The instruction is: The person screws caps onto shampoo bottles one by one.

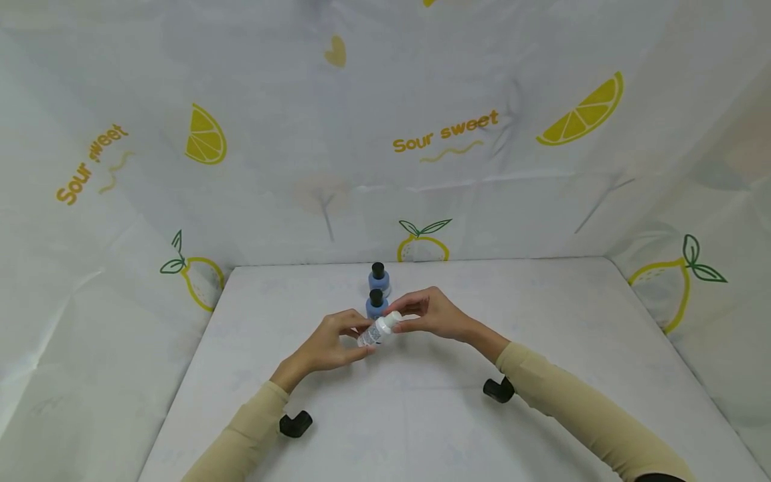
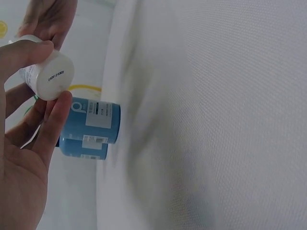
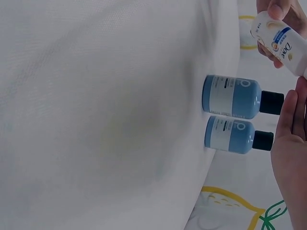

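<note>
A small white Dove bottle [image 1: 373, 333] is held tilted above the table, its cap end up and to the right. My left hand [image 1: 328, 341] grips its lower body between thumb and fingers, and the printed base [image 2: 56, 76] faces the left wrist camera. At the cap [image 1: 393, 318], my right hand [image 1: 436, 313] pinches with thumb and fingertips. Just beyond the hands, two blue bottles with black caps stand upright, the nearer one [image 1: 376, 308] in front of the farther one [image 1: 379, 280]. White labels show on both in the right wrist view.
A white cloth covers the table [image 1: 409, 422]. Behind it rises a white backdrop [image 1: 361, 201] printed with lemons and lettering. Black wrist pieces [image 1: 296, 424] sit by both sleeves.
</note>
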A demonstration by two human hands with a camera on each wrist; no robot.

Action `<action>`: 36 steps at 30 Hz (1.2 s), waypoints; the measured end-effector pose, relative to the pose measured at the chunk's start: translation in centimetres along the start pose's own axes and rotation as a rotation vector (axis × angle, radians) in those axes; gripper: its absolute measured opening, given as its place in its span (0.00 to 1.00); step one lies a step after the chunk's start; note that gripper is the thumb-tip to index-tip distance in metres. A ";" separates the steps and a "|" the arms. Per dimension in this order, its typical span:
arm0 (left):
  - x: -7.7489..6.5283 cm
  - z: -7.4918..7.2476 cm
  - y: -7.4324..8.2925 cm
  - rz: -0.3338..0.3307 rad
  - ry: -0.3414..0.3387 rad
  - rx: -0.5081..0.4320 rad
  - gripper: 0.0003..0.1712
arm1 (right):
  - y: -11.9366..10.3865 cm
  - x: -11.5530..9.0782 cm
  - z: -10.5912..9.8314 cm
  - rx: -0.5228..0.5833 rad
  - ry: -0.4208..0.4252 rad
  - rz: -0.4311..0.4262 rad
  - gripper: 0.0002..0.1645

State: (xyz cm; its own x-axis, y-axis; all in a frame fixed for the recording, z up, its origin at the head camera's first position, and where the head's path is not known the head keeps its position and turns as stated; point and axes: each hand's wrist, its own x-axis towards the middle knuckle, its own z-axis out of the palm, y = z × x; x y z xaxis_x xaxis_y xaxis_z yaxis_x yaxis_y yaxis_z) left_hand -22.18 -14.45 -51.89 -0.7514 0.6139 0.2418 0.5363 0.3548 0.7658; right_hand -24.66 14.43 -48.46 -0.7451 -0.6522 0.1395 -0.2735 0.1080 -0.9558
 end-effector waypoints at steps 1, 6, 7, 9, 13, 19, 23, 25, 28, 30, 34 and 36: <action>0.0 0.0 0.0 0.000 0.001 0.000 0.23 | 0.0 0.0 0.1 -0.003 0.006 0.000 0.18; -0.1 0.1 -0.1 0.008 0.008 0.001 0.23 | 0.3 0.1 0.3 -0.023 0.036 0.001 0.17; -0.1 0.1 -0.1 0.011 0.011 0.002 0.23 | 0.3 0.2 0.4 -0.029 0.041 0.001 0.16; -0.1 0.1 -0.1 0.018 0.016 0.000 0.23 | 0.5 0.3 0.4 -0.041 0.050 -0.002 0.16; -0.1 0.3 -0.2 0.023 0.010 -0.004 0.23 | 0.5 0.4 0.5 -0.058 0.063 0.008 0.15; -0.1 0.5 -0.3 0.006 0.001 0.000 0.23 | 0.5 0.5 0.6 -0.074 0.073 0.034 0.15; -0.1 0.5 -0.3 0.011 0.005 0.007 0.23 | 0.5 0.4 0.6 -0.084 0.077 0.036 0.15; -0.1 0.5 -0.3 0.013 0.006 0.008 0.23 | 0.5 0.4 0.6 -0.086 0.078 0.035 0.15; -0.1 0.5 -0.2 0.004 0.003 0.006 0.23 | 0.5 0.4 0.7 -0.081 0.078 0.032 0.15; -0.1 0.5 -0.1 0.000 0.003 0.005 0.23 | 0.5 0.4 0.7 -0.074 0.077 0.029 0.15; -0.2 0.4 0.0 -0.004 0.009 0.001 0.24 | 0.3 0.4 0.7 -0.067 0.073 0.031 0.15; -0.2 0.4 0.0 -0.006 0.013 -0.007 0.24 | 0.3 0.4 0.7 -0.060 0.067 0.034 0.16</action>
State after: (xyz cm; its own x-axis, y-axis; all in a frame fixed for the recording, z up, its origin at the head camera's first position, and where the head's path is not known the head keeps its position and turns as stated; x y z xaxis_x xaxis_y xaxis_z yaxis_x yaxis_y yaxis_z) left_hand -21.87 -14.24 -52.17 -0.7596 0.6025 0.2451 0.5293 0.3536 0.7712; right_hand -24.58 13.70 -48.85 -0.7927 -0.5964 0.1263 -0.2823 0.1754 -0.9432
